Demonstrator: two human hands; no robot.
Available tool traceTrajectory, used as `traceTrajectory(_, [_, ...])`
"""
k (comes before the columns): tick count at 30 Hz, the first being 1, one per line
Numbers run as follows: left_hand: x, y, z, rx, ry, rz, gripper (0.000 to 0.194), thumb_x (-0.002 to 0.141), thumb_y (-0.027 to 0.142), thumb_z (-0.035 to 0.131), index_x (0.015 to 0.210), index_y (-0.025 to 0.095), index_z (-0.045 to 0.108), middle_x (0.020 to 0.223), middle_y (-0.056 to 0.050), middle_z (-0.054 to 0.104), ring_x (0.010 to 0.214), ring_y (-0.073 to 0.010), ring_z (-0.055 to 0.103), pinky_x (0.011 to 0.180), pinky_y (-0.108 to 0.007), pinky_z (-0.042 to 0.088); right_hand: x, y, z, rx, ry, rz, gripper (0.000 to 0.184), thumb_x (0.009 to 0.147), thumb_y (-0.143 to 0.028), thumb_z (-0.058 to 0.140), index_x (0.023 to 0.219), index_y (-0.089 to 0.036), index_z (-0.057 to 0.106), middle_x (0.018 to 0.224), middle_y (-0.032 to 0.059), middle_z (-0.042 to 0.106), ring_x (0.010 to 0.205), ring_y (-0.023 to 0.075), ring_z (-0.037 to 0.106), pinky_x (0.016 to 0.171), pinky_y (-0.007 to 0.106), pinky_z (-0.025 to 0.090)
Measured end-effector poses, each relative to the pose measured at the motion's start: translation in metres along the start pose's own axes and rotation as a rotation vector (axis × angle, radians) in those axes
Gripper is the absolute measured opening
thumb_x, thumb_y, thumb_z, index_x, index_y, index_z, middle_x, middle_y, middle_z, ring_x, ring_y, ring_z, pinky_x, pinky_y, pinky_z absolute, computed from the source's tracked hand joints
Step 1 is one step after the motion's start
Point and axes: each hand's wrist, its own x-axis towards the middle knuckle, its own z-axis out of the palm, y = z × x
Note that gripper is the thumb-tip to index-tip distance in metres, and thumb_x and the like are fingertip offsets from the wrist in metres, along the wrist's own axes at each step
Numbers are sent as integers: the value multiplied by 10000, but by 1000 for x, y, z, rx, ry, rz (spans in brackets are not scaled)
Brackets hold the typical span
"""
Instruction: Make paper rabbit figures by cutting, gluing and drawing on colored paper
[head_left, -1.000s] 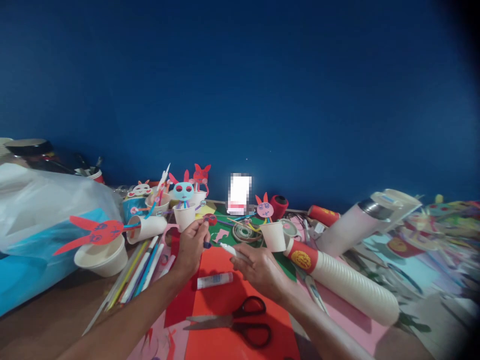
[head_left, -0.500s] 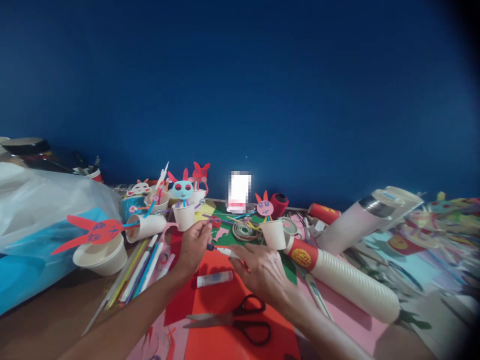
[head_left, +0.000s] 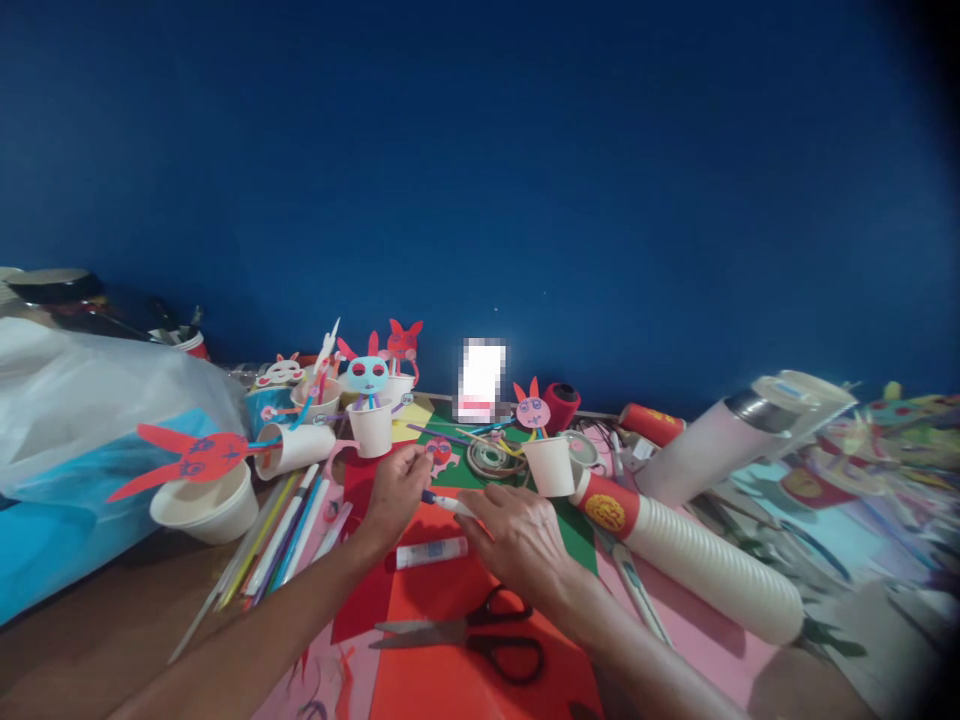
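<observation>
My left hand (head_left: 397, 488) is closed, its thumb and fingertips pinching the edge of a small red paper face (head_left: 438, 453) with drawn eyes. A white marker (head_left: 450, 503) with a dark blue cap lies in the grip of my right hand (head_left: 521, 525), its capped end pointing at my left fingers. Below the hands a glue stick (head_left: 431, 553) rests on the orange paper (head_left: 427, 600). Black-handled scissors (head_left: 480, 638) lie nearer me, blades partly apart and pointing left.
Paper cups (head_left: 371, 432) with paper-faced figures stand along the back. A stack of paper cups (head_left: 705, 560) lies at right, beside a white flask (head_left: 697, 445). Coloured sticks (head_left: 281, 540) lie left, near a tilted bowl (head_left: 210, 505) and a plastic bag (head_left: 97, 420).
The dark cap and white marker body, apart before, now meet end to end. More of the red paper face shows beside my left fingertips.
</observation>
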Motion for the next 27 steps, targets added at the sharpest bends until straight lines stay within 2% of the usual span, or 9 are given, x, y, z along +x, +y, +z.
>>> traceTrajectory(8, [0,-1,2,2,-37,-37,183,687,309,547,578,170,500,480,70,378,458,-81,341,441,-200,251,-1,-2,5,25,-9,-8,208,887,-313,420,894,-242,615,700,8,607,624,133,546,536,246,233])
traceTrajectory(14, [-8,2,7,-74,-156,-142,195,739,322,504,617,181,445,484,76,369,409,-58,292,393,-180,217,-2,-2,10,84,-67,-11,197,879,-279,429,819,-210,604,692,13,624,600,130,553,495,237,216])
traceTrajectory(19, [-12,1,9,-173,-268,-227,178,764,327,479,666,188,426,512,77,370,402,-49,283,383,-165,227,-2,-2,15,152,-95,-21,215,882,-270,420,797,-175,594,710,38,649,642,145,582,515,229,259])
traceTrajectory(23, [-13,-3,10,-249,-303,-262,148,773,311,460,691,194,421,544,68,387,423,-54,315,390,-161,257,-2,-4,18,175,-99,-35,224,891,-243,403,818,-168,601,719,48,659,646,150,591,522,233,275])
traceTrajectory(27, [-15,-6,14,-299,-314,-289,172,766,350,474,704,195,430,538,71,381,408,-53,312,388,-164,269,-4,-6,23,200,-79,15,210,879,-261,432,819,-168,610,707,45,660,624,147,588,518,232,271])
